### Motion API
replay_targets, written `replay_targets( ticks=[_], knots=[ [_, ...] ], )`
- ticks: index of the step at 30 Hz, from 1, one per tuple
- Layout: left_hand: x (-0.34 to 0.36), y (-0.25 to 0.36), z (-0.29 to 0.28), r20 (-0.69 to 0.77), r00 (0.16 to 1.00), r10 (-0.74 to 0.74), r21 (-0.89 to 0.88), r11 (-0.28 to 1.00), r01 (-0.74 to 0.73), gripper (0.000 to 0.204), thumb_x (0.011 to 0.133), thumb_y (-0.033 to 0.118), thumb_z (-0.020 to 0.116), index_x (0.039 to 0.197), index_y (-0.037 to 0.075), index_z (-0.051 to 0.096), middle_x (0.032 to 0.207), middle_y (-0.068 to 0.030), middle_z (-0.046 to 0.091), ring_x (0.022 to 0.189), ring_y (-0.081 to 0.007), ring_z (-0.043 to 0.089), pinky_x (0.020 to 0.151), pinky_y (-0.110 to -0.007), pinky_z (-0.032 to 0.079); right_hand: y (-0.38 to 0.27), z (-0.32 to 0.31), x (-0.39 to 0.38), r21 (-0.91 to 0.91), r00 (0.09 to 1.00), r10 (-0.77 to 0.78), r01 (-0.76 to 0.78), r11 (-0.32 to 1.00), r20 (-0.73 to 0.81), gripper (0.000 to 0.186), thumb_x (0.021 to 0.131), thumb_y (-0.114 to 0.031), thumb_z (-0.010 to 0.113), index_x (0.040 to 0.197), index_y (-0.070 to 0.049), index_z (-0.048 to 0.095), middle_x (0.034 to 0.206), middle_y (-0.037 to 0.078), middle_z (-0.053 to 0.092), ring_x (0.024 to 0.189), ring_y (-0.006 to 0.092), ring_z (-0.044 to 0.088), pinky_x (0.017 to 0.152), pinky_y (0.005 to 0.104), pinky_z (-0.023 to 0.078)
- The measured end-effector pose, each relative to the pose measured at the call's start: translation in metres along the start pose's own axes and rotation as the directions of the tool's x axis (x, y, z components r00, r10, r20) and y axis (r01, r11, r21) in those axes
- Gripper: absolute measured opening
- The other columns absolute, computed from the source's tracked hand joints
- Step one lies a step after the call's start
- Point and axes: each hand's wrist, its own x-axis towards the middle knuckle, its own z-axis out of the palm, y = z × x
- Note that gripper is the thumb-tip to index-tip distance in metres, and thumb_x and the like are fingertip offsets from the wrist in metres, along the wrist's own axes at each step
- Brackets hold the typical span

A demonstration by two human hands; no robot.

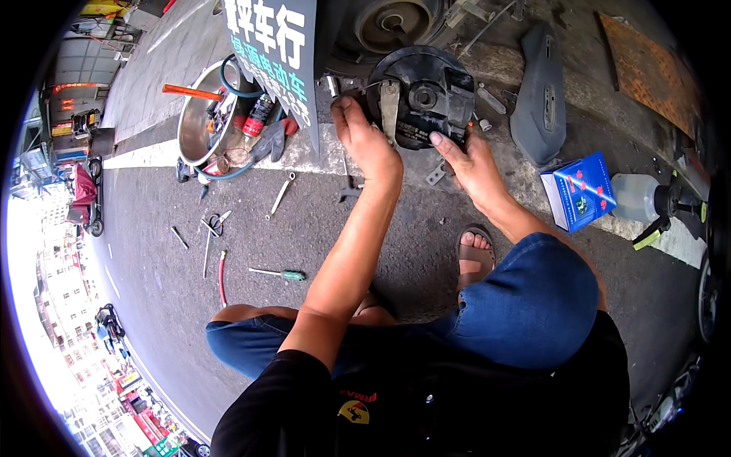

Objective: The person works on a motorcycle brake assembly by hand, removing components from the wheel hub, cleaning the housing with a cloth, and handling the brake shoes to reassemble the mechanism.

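Observation:
Between my two hands is a round black drum brake plate (423, 103), its face turned up toward me. A metal lever (389, 107) runs down its left side, and a hole sits at its centre. My left hand (367, 143) is closed on the left edge, fingers bent and their tips partly hidden. My right hand (470, 158) grips the lower right edge, the thumb on top and the other fingers mostly out of sight beneath. Just beyond the plate is a dark, dusty wheel with a hub (392, 27).
Left stands a metal bowl (199, 114) of tools beside a hanging sign (285, 57). A wrench (280, 196), scissors (216, 223) and a green-handled screwdriver (285, 275) lie on the asphalt. On the right are a grey plastic cover (539, 95), a blue box (580, 192) and a spray bottle (636, 196).

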Motion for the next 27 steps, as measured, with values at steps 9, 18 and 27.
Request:
replay_targets(
  ticks=[9, 18, 27],
  knots=[
    [0.002, -0.007, -0.001, -0.011, 1.0, -0.019, -0.034, 0.999, 0.018, 0.024, 0.1, 0.025, 0.043, 0.107, 0.003, 0.05, 0.102, -0.0054, 0.054, 0.093, -0.0153, 0.05, 0.086, -0.029, 0.041, 0.004, 0.0, 0.0, -0.005, 0.998, 0.049, -0.049, 0.999, -0.03, 0.053, 0.086, -0.044, 0.068, 0.109, 0.003, 0.057, 0.08, 0.005, 0.062, 0.07, 0.0121, 0.054, 0.063, 0.029, 0.045],
    [-0.001, -0.007, 0.01, -0.036, 0.999, -0.039, -0.041, 0.998, 0.037, 0.024, 0.099, 0.024, 0.044, 0.108, 0.003, 0.051, 0.101, -0.0049, 0.055, 0.094, -0.0154, 0.052, 0.086, -0.03, 0.042, 0.003, -0.006, -0.002, 0.044, 0.998, 0.012, -0.009, 0.999, -0.054, 0.051, 0.087, -0.043, 0.068, 0.11, 0.002, 0.058, 0.089, 0.007, 0.065, 0.08, 0.0126, 0.056, 0.072, 0.0286, 0.046],
    [-0.008, -0.008, 0.011, 0.017, 0.999, 0.048, 0.224, 0.973, -0.051, 0.023, 0.1, 0.023, 0.04, 0.111, 0.004, 0.047, 0.101, -0.008, 0.056, 0.094, -0.0171, 0.054, 0.086, -0.032, 0.044, -0.002, -0.015, -0.004, -0.004, 0.999, 0.015, -0.015, 1.0, -0.037, 0.051, 0.086, -0.042, 0.069, 0.112, 0.001, 0.058, 0.09, 0.011, 0.067, 0.083, 0.0162, 0.061, 0.077, 0.0311, 0.048]
  ],
)
